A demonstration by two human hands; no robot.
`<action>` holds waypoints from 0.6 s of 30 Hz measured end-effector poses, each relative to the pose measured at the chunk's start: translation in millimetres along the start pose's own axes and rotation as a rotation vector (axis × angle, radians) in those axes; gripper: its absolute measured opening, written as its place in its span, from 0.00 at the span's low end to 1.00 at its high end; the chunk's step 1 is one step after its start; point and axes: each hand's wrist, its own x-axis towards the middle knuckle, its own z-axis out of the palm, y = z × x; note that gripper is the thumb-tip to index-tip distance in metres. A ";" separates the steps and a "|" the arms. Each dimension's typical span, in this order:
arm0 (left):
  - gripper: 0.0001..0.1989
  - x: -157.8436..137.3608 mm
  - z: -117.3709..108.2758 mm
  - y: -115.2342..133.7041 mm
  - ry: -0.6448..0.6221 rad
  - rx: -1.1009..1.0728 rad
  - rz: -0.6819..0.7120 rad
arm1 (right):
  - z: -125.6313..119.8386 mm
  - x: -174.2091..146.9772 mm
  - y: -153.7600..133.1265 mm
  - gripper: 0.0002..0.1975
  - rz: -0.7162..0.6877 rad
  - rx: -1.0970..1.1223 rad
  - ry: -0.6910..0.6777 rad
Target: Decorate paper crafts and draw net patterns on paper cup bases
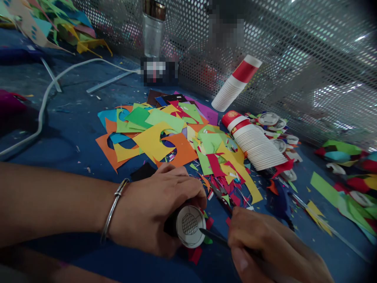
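My left hand [156,204] is closed around a dark-sided paper cup, tilted so that its round white base [191,227] faces me. A circle filled with a crossed grid is drawn in black on that base. Between the fingers of my right hand [265,243] is a dark pen [216,238], its tip at the right edge of the drawing. The rest of the cup is hidden by my left hand. Just beyond my right hand lies a pair of scissors [222,198], partly covered by paper scraps.
Coloured paper sheets and offcuts [153,135] spread over the blue table [73,114]. Stacked paper cups [259,145] lie at the right, and another stack [235,84] leans on the perforated metal panel [188,35]. A clear bottle [153,35] stands behind. A white cable [44,102] runs along the left.
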 end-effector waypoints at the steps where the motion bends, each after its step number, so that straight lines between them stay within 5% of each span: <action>1: 0.21 -0.2 0.2 -0.3 0.003 -0.003 0.001 | 0.1 0.2 1.2 0.11 -0.012 0.015 -0.001; 18: 0.24 -2.9 3.8 -2.1 0.053 0.001 0.037 | -8.9 7.1 -1.1 0.11 0.034 0.039 -0.070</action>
